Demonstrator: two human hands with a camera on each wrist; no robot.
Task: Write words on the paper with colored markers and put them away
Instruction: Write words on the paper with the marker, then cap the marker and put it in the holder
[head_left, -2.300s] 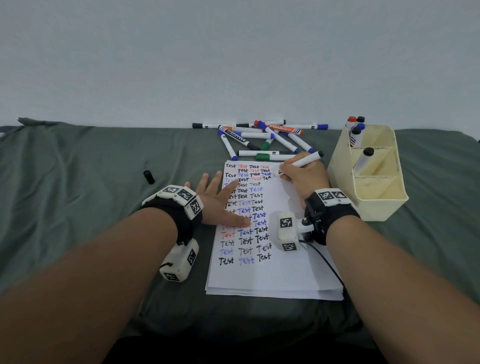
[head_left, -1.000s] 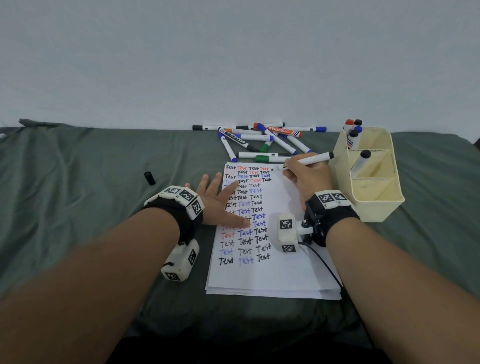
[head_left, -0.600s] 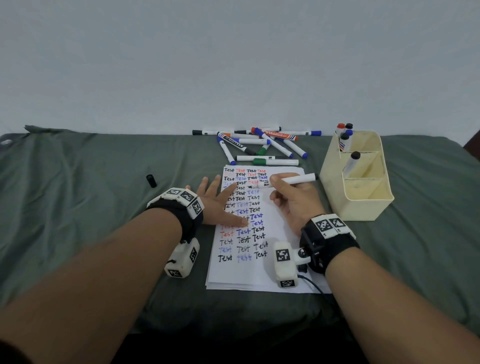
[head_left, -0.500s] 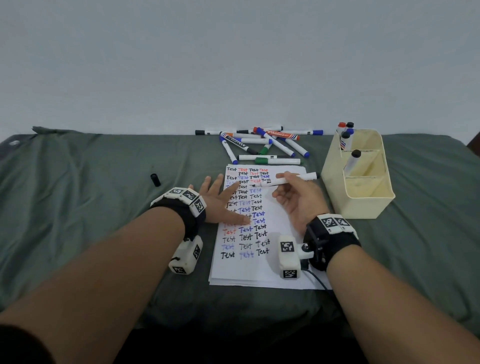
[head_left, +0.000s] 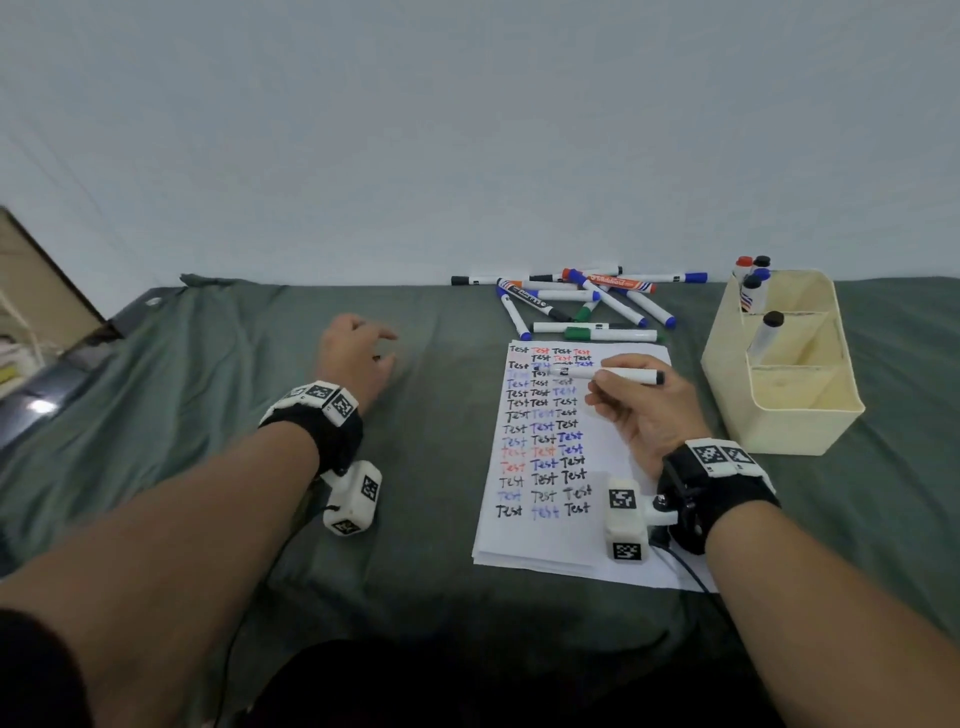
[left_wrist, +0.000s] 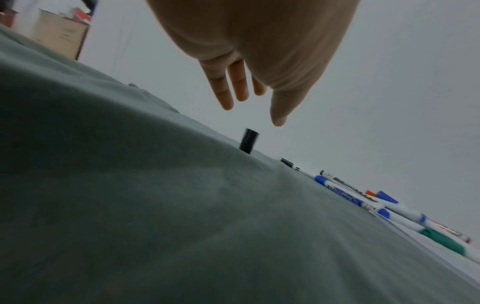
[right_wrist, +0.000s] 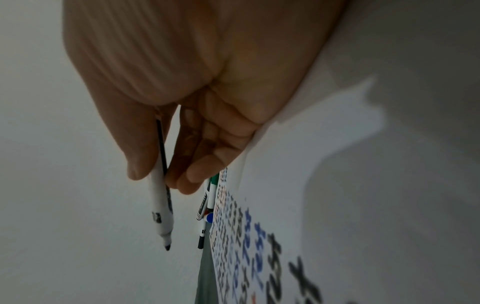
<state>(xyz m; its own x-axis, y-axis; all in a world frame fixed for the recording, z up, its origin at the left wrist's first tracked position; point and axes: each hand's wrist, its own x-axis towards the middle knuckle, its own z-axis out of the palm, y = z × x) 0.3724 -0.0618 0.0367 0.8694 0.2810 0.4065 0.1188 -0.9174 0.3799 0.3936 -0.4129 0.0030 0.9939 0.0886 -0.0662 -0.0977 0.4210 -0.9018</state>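
Observation:
A white paper (head_left: 545, 540) filled with rows of "Test" in black, red and blue lies on the green cloth. My right hand (head_left: 639, 410) hovers over its upper right part and pinches an uncapped black marker (head_left: 608, 373) between thumb and fingers, tip pointing left and off the sheet; the right wrist view shows the same marker (right_wrist: 161, 207). My left hand (head_left: 358, 353) is out on the cloth left of the paper, fingers straight, holding nothing. In the left wrist view its fingers (left_wrist: 241, 92) hang just above a small black cap (left_wrist: 248, 140).
A pile of several capped markers (head_left: 587, 301) lies beyond the paper's top edge. A cream organizer (head_left: 800, 415) stands to the right of the paper with several markers (head_left: 753, 280) upright in it. A wall runs behind the table, and furniture (head_left: 31, 291) shows at far left.
My left hand left the paper and moved left and forward to above the black cap. My right hand stopped writing, lifted the marker off the sheet and drew back. The head view turned left.

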